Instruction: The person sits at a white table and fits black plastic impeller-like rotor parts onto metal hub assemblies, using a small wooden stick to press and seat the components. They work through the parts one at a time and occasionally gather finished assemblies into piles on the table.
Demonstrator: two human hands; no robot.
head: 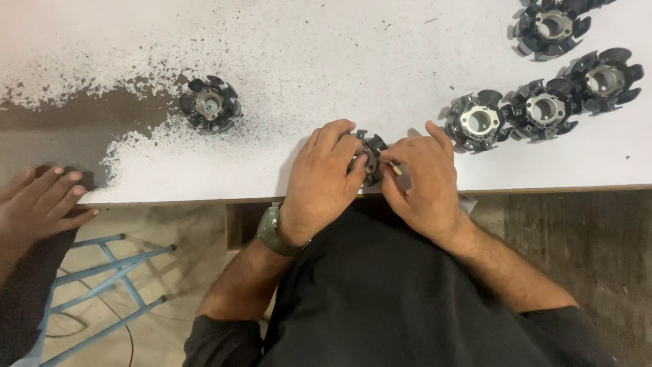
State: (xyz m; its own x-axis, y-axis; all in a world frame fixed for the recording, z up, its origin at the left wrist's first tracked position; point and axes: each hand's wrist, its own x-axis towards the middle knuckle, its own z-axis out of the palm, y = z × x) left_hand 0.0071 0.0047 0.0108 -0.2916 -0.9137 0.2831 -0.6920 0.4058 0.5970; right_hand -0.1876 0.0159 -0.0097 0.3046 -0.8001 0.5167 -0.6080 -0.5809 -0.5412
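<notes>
I have both hands on one black stator core (371,155) at the desk (326,54) edge: my left hand (324,178) grips it, my right hand (422,178) pinches a small pin (392,167) against it. Seating it likely needs fine alignment. Ribbed, metal-centred cores (543,109) lie beyond my right hand.

Bright even light on white surface (380,61), mild glare toward 11 o'clock; short soft shadows; floor dimmer; slight softness overall.
</notes>
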